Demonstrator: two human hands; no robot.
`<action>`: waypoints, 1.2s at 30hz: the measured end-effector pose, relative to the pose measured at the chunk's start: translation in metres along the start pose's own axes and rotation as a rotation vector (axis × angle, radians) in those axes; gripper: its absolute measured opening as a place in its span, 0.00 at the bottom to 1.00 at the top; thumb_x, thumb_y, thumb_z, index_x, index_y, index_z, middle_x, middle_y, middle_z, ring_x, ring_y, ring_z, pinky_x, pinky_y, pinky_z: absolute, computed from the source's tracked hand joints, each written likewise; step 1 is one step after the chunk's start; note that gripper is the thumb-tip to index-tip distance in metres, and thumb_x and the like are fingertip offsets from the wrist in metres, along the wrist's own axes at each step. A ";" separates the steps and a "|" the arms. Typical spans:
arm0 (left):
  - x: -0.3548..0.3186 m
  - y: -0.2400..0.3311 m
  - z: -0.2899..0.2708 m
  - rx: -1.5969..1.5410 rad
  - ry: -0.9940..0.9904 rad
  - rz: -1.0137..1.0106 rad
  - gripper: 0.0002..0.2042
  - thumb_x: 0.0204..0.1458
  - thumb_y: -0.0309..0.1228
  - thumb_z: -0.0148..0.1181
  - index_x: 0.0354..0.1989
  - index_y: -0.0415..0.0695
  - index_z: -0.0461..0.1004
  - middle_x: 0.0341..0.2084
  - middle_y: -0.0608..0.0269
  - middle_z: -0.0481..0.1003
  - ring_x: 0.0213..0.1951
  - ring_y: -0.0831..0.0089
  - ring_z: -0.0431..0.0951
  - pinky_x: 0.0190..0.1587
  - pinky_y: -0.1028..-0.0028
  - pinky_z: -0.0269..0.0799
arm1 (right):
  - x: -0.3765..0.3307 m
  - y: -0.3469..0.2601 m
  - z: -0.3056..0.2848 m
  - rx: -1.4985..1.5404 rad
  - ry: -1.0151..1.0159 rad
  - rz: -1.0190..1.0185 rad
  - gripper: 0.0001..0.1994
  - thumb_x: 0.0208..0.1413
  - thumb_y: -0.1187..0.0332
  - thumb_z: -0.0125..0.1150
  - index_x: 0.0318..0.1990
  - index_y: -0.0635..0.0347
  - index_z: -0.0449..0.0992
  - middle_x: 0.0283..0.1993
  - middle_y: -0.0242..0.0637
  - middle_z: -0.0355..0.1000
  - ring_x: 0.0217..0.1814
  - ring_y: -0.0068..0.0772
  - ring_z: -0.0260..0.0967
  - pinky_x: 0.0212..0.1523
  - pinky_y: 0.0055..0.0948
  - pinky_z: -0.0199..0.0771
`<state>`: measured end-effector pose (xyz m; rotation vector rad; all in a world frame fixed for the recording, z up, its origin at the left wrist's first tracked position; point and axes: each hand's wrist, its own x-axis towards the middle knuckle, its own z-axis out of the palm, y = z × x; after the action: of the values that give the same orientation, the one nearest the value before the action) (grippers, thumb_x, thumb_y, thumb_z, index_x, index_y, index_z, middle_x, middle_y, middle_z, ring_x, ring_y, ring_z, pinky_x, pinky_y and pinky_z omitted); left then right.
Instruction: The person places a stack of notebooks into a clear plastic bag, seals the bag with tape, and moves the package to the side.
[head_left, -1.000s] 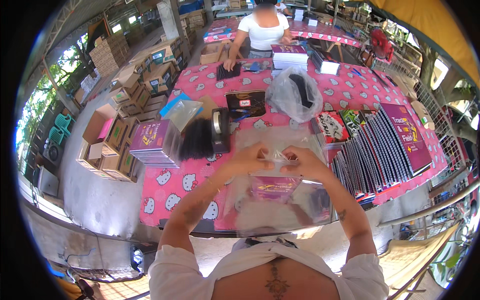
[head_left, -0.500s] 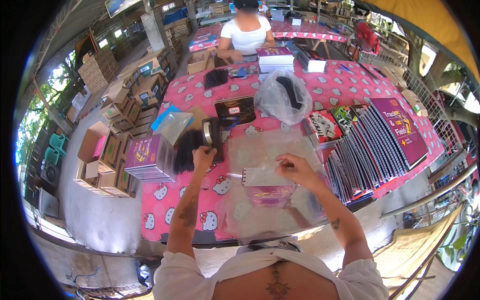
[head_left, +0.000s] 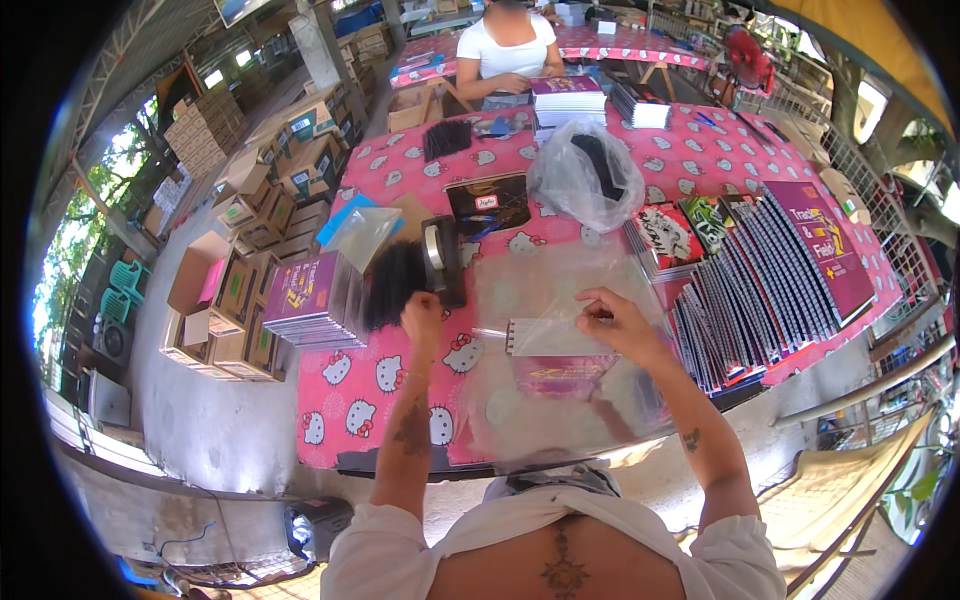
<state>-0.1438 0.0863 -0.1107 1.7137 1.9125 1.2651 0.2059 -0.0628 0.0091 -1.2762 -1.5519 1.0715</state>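
Clear plastic bag [head_left: 560,330] lies flat on the pink table [head_left: 370,390] now. Right hand [head_left: 618,322] keeps pinching its top edge; left hand [head_left: 422,318] has let go, fingers curled by the tape dispenser [head_left: 440,258].

On the counter [head_left: 350,400], a clear bag [head_left: 560,340] lies at centre. A tape dispenser [head_left: 440,262] sits behind the left hand [head_left: 422,318]; stacked booklets [head_left: 312,300] lie left, fanned notebooks [head_left: 770,280] right, cartons [head_left: 215,300] on the floor.

left hand [head_left: 421,313]: raised forward, fingers curled in a loose fist
right hand [head_left: 612,322]: fingertips pinched together, palm down
forearms: both extended ahead, apart
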 end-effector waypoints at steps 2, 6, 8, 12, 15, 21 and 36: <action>0.022 0.028 -0.029 0.481 -0.021 0.119 0.04 0.49 0.29 0.60 0.28 0.44 0.79 0.24 0.51 0.80 0.31 0.51 0.82 0.35 0.61 0.76 | 0.000 -0.002 0.004 -0.009 -0.002 -0.006 0.20 0.56 0.67 0.66 0.55 0.59 0.71 0.38 0.32 0.74 0.40 0.21 0.70 0.45 0.25 0.71; 0.010 0.178 -0.076 0.083 -0.465 0.677 0.07 0.50 0.33 0.62 0.32 0.44 0.80 0.24 0.54 0.79 0.29 0.55 0.80 0.33 0.62 0.74 | 0.001 0.002 0.003 0.013 0.040 -0.023 0.23 0.55 0.65 0.66 0.57 0.58 0.69 0.36 0.35 0.77 0.39 0.24 0.74 0.44 0.27 0.73; 0.014 0.234 -0.068 0.043 -0.909 0.995 0.07 0.50 0.33 0.63 0.33 0.43 0.79 0.23 0.57 0.78 0.28 0.59 0.78 0.32 0.67 0.72 | 0.000 0.001 0.001 -0.019 0.042 -0.013 0.24 0.55 0.65 0.66 0.58 0.57 0.68 0.36 0.35 0.77 0.39 0.25 0.74 0.43 0.27 0.72; 0.024 0.275 -0.005 0.245 -1.379 1.072 0.08 0.51 0.33 0.63 0.32 0.41 0.79 0.22 0.65 0.77 0.27 0.68 0.76 0.32 0.71 0.69 | 0.001 0.003 -0.005 -0.002 0.058 0.008 0.26 0.54 0.65 0.67 0.59 0.57 0.67 0.36 0.35 0.77 0.40 0.26 0.74 0.42 0.28 0.72; 0.060 0.208 0.058 0.179 -2.011 0.688 0.13 0.55 0.36 0.61 0.41 0.39 0.78 0.32 0.62 0.79 0.36 0.72 0.77 0.39 0.70 0.70 | 0.007 0.012 0.013 0.019 0.029 -0.055 0.28 0.53 0.65 0.68 0.60 0.57 0.67 0.40 0.37 0.76 0.42 0.26 0.73 0.44 0.29 0.73; -0.017 0.138 0.009 -0.770 -1.624 0.472 0.29 0.59 0.36 0.59 0.67 0.41 0.61 0.59 0.51 0.68 0.63 0.67 0.65 0.62 0.66 0.61 | -0.016 0.006 0.014 0.111 0.233 -0.011 0.37 0.48 0.63 0.74 0.65 0.54 0.61 0.63 0.44 0.62 0.54 0.35 0.70 0.55 0.31 0.69; -0.047 0.101 -0.136 -0.785 -0.192 0.174 0.16 0.42 0.28 0.74 0.40 0.40 0.77 0.34 0.65 0.79 0.36 0.76 0.76 0.43 0.72 0.73 | 0.001 -0.079 0.044 0.222 0.111 -0.361 0.44 0.59 0.52 0.63 0.73 0.61 0.42 0.75 0.47 0.43 0.77 0.43 0.42 0.74 0.42 0.42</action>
<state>-0.1601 -0.0210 0.0271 1.4993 0.9610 1.5582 0.1427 -0.0755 0.0721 -0.8506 -1.4642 0.8950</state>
